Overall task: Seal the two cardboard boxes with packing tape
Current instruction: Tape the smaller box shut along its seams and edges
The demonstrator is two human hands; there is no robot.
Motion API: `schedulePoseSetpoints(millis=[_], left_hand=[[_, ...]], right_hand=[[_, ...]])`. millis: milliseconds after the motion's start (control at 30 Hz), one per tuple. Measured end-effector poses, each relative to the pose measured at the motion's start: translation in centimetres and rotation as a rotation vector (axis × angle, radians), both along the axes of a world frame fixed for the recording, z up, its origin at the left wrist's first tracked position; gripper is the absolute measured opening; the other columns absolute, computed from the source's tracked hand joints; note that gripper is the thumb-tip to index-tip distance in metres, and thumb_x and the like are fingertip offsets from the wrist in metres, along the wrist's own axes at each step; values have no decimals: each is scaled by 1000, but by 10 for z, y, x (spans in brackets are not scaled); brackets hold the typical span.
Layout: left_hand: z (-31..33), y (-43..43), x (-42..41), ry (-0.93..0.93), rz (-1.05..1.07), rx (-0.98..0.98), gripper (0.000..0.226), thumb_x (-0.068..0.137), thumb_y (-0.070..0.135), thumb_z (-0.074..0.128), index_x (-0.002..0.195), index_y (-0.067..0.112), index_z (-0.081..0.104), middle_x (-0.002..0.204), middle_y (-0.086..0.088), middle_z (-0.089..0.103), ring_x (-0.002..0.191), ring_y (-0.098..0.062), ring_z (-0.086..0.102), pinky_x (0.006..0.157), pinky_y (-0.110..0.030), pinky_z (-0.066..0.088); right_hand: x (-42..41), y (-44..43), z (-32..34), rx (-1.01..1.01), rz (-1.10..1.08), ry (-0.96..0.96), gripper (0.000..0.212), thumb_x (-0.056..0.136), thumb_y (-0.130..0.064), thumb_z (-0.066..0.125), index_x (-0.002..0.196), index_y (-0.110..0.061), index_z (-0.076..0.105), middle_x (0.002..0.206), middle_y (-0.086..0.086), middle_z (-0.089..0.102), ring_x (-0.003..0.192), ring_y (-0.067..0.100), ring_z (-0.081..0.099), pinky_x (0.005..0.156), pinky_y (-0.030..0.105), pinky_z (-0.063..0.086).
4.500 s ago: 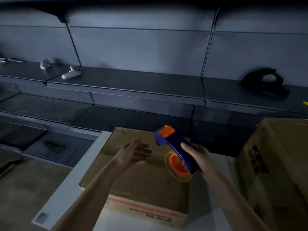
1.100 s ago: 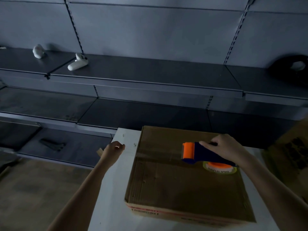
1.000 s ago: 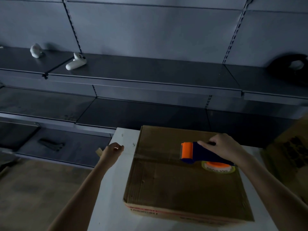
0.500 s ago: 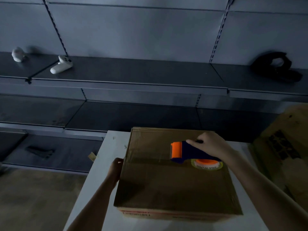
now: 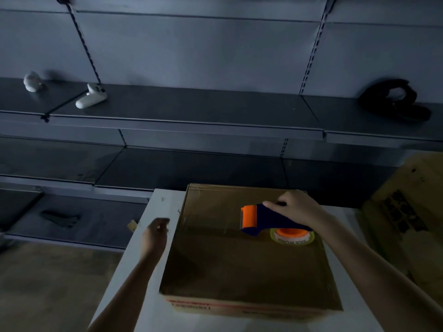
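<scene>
Head view: my right hand (image 5: pixel 297 209) grips the tape dispenser (image 5: pixel 263 219), set on the box (image 5: pixel 239 267) at its seam. My left hand (image 5: pixel 154 236), loosely curled and empty, is beside the box's left edge. Judged: first box mid-taping; next I steady it and pull tape along the seam

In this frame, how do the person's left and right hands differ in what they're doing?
The right hand grips the tape dispenser on top of the cardboard box; the left hand holds nothing. The right hand is over the box, the left hand beside its left edge, above the white table. The left hand looks blurred, the right hand sharp. Both are bare.
</scene>
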State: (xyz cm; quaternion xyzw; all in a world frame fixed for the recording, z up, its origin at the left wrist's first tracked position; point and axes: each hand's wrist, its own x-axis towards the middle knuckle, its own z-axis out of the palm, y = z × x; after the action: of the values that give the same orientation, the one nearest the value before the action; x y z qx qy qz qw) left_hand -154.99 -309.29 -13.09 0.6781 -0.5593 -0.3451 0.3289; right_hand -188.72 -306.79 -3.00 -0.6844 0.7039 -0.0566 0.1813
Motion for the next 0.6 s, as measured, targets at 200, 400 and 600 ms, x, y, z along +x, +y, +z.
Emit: schedulePoseSetpoints(millis=[200,400,600], left_hand=[[28,27,-31,-557,-516,-91,66,94,56,18,149,23,2,145,12,-11,139,-10,1,115,-36,8],[11,37,-61,-846,-516,-116,122,55,82,-29,146,4,-6,148,-13,-19,141,-28,-13,110,-34,-11],[19,44,-94,-918,-646,-164,117,59,76,-28,146,1,-5,153,-18,-13,144,-29,-10,115,-37,-10]], right_hand=[[-1,-3,-2,11,22,31,64,86,-66,40,70,-7,62,56,0,49,48,12,44,49,22,32],[0,-5,-3,-11,62,29,59,86,-64,42,55,-14,38,48,-2,32,41,12,31,48,26,27],[2,-6,-1,-21,92,35,59,88,-61,43,52,-16,32,47,-4,28,40,11,27,46,23,24]])
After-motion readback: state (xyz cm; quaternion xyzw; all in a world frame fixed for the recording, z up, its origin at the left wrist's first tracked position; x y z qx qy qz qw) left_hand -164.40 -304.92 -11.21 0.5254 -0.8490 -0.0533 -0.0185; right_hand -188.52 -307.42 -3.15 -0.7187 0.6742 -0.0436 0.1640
